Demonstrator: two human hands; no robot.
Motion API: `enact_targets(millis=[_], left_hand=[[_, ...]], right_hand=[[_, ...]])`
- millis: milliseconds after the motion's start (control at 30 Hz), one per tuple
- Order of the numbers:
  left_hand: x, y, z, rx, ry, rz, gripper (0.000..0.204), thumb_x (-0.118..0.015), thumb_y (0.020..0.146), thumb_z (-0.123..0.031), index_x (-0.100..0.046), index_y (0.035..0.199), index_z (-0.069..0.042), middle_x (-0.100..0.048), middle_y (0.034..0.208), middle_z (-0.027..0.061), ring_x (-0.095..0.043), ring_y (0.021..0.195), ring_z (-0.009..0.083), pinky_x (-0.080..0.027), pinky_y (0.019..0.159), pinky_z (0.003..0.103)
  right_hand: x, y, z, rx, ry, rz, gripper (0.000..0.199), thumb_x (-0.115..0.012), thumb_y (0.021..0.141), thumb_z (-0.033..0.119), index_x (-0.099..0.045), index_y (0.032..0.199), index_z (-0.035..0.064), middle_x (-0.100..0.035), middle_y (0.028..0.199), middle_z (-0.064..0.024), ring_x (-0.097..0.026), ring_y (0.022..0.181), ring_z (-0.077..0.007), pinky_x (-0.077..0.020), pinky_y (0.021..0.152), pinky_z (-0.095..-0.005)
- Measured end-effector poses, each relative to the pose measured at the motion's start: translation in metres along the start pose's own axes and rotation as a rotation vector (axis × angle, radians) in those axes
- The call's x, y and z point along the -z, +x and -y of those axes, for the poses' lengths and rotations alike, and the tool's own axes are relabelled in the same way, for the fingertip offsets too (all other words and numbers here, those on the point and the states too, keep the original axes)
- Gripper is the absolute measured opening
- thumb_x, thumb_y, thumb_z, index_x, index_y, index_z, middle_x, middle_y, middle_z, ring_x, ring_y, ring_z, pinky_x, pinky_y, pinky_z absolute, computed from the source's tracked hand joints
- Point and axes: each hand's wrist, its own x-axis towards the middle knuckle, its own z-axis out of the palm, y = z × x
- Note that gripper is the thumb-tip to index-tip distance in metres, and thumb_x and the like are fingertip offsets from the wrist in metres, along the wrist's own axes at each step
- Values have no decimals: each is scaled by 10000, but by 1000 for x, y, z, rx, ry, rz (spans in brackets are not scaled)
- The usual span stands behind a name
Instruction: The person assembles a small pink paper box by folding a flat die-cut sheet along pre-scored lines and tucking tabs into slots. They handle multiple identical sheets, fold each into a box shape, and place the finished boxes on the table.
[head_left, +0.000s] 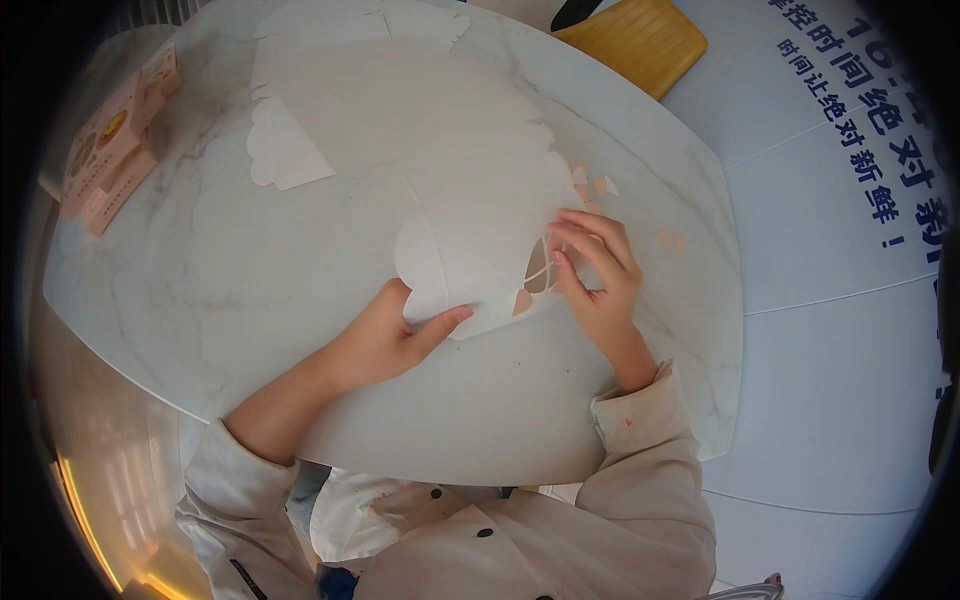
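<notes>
Left hand (385, 335) is pinning the white card sheet (470, 215) flat, thumb on top; right hand (595, 275) fingertips are pinching cutout scraps loose. Next needs gentle picking.

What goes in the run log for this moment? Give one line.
left hand: pinning flat white die-cut cardboard sheet | right hand: fingertips at sheet's cut-out edge | small pink paper scraps beside | white marble table
</notes>
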Motion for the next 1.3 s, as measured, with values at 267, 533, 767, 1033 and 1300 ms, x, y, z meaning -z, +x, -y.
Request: enact_targets(millis=[267, 533, 767, 1033, 1300], left_hand=[[0, 1, -5, -7, -19, -19, 246, -606, 969, -100, -594, 1175, 32, -686, 1026, 103, -623, 914, 152, -515, 808, 301], [2, 3, -10, 35, -199, -143, 270, -581, 987, -110, -595, 1223, 21, -677, 1111, 73, -613, 1018, 126, -503, 881, 297], [4, 2, -11, 69, -213, -123, 271, -586, 987, -116, -600, 1225, 13, -673, 1132, 69, -609, 1027, 122, -498, 887, 289], [4, 2, -9, 22, -183, -113, 264, -581, 990, -108, -604, 1226, 6, -678, 1119, 62, -612, 1023, 119, -499, 884, 287], [5, 2, -7, 33, -175, -134, 255, -586, 983, -86, -599, 1224, -4, -673, 1100, 51, -600, 1015, 113, -495, 887, 288]], right_hand=[[4, -2, 4, -106, 66, -161, 317, -641, 799, -104, -677, 1075, 49, -605, 1041, -78, -589, 823, -182, -472, 714, -267], [11, -3, -6, -255, -158, -382, 409, -695, 796, 41, -555, 1180, 61, -564, 1134, -79, -532, 1008, -218, -425, 830, -327], [3, 6, 12, -278, 34, -12, 455, -869, 650, 103, -623, 1033, 88, -542, 1075, -60, -515, 1016, -231, -443, 836, -341], [5, -2, 0, -250, -22, 57, 355, -890, 630, 135, -610, 847, 113, -497, 977, -4, -471, 988, -203, -350, 870, -351], [3, 2, 22, -88, -155, 0, 320, -871, 651, 202, -637, 857, 133, -521, 995, 3, -468, 935, -190, -302, 833, -353]])
